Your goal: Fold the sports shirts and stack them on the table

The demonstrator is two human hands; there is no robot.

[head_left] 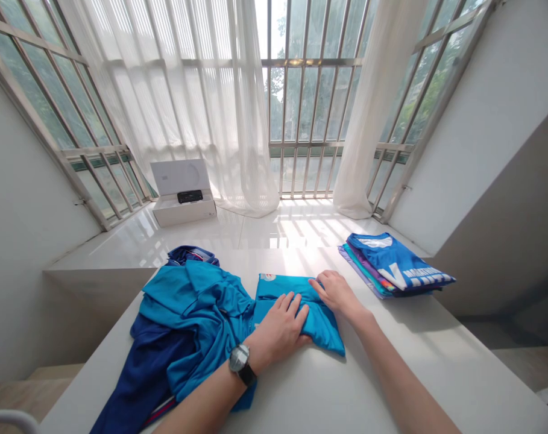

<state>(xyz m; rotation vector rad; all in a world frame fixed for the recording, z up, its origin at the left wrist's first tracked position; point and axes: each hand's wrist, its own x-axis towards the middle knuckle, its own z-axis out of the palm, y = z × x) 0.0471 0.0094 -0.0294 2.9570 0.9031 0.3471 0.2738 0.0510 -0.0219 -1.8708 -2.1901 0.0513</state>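
A teal garment [274, 288], folded into a flat rectangle, lies on the white table. My left hand [278, 328], with a watch [240, 357] on its wrist, rests palm down on it, fingers stretched out. At the garment's upper right edge, my right hand [334, 290] lies with its fingers extended over the cloth. To the left, touching the folded part, is a crumpled teal cloth [196, 307]; whether the two are one piece I cannot tell. Navy clothing [142, 367] with a red and white stripe lies under and beside it.
A stack of folded shirts, topped by a blue shirt [382, 259] with white lettering, sits at the table's right. Behind the white table [319, 398] is a glossy window ledge [255, 229] with an open white box [183, 211] holding a black object. Curtains and barred windows stand behind.
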